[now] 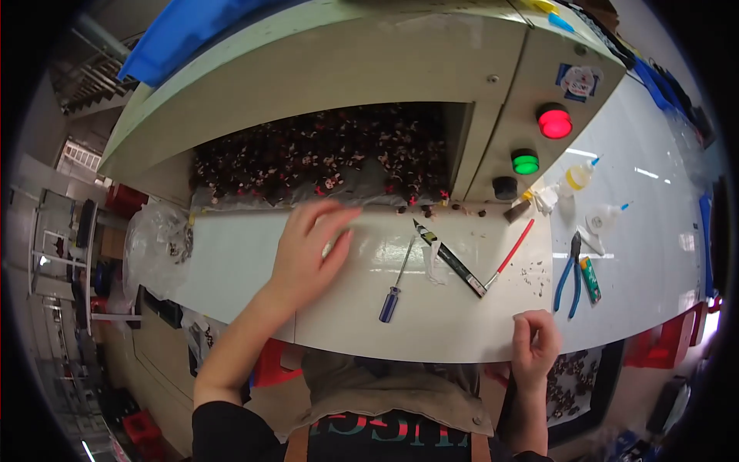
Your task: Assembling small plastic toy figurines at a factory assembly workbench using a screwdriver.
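The left hand (308, 250) was laid on the white table (231, 269), its fingers spread apart and stretched toward the pile of small dark parts (323, 158), which was heaped in the opening of the machine (346, 69) just past the table's far edge. Nothing was gripped by it. The right hand (536, 346) was curled at the near edge of the table; its fingers were bent together, but whether something was held inside could not be told. A blue screwdriver (394, 292), a knife (453, 262) and blue pliers (570, 277) were left within easy reach. A clear bag (158, 242) with some parts inside was kept at the left.
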A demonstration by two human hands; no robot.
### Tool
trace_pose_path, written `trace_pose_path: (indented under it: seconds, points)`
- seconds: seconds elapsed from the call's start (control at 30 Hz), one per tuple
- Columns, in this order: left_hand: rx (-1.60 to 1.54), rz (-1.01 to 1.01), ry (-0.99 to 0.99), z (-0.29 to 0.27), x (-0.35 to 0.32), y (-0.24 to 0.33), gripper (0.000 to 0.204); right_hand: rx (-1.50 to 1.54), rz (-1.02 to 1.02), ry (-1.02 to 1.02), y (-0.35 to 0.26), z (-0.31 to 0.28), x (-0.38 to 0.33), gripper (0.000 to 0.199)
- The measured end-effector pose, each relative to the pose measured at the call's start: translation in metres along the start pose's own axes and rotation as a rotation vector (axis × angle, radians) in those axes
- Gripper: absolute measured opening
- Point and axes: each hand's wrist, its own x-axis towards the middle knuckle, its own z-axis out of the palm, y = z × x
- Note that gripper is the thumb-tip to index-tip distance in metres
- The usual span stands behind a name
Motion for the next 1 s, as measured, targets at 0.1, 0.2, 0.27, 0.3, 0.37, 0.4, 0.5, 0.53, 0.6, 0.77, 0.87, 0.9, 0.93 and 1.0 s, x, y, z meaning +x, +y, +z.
trace_pose_path:
  seconds: [0.1, 0.2, 0.27, 0.3, 0.37, 0.4, 0.5, 0.53, 0.6, 0.77, 0.87, 0.9, 0.93, 1.0]
  points:
    - [0.041, 0.000, 0.056, 0.000, 0.029, -0.024, 0.030, 0.003, -0.104, -0.092, -0.007, 0.016, 0.003, 0.004]
    - [-0.090, -0.107, 0.090, 0.017, 0.065, -0.054, 0.031, -0.035, -0.075, -0.110, -0.013, 0.015, 0.004, 0.004]
    - [-0.037, -0.124, 0.128, 0.029, 0.089, -0.074, 0.037, -0.033, -0.038, -0.095, -0.017, 0.015, 0.004, 0.005]
    - [-0.036, -0.124, 0.131, 0.034, 0.098, -0.079, 0.037, -0.046, -0.048, -0.102, -0.018, 0.015, 0.003, 0.005]
    - [0.145, 0.052, 0.100, 0.043, 0.109, -0.084, 0.043, -0.062, -0.053, -0.110, -0.019, 0.014, -0.003, 0.005]
    - [0.141, 0.051, 0.096, 0.047, 0.109, -0.084, 0.043, -0.032, -0.004, -0.109, -0.019, 0.013, -0.007, 0.005]
    - [0.129, 0.002, 0.005, 0.058, 0.105, -0.084, 0.044, -0.014, 0.049, -0.113, -0.014, 0.010, -0.013, 0.005]
    - [0.140, -0.040, -0.025, 0.061, 0.102, -0.083, 0.042, -0.023, 0.048, -0.117, -0.011, 0.008, -0.014, 0.005]
    - [0.149, -0.082, -0.061, 0.065, 0.097, -0.085, 0.041, -0.021, 0.047, -0.120, -0.008, 0.007, -0.012, 0.005]
    - [0.048, 0.019, 0.216, 0.058, 0.084, -0.104, 0.034, -0.035, 0.014, -0.113, 0.002, 0.015, -0.006, 0.005]
    - [-0.354, -0.375, 0.142, 0.049, 0.062, -0.100, 0.027, -0.042, -0.039, -0.065, 0.016, 0.025, -0.007, 0.006]
    - [-0.609, -0.487, 0.189, 0.043, 0.052, -0.090, 0.026, -0.037, -0.042, -0.076, 0.017, 0.029, -0.006, 0.006]
    - [-0.860, -0.588, 0.245, 0.033, 0.046, -0.078, 0.026, -0.027, -0.056, -0.081, 0.018, 0.034, 0.000, 0.006]
    - [-1.053, -0.744, 0.241, 0.029, 0.028, -0.063, 0.026, -0.031, -0.019, -0.097, 0.021, 0.039, -0.002, 0.006]
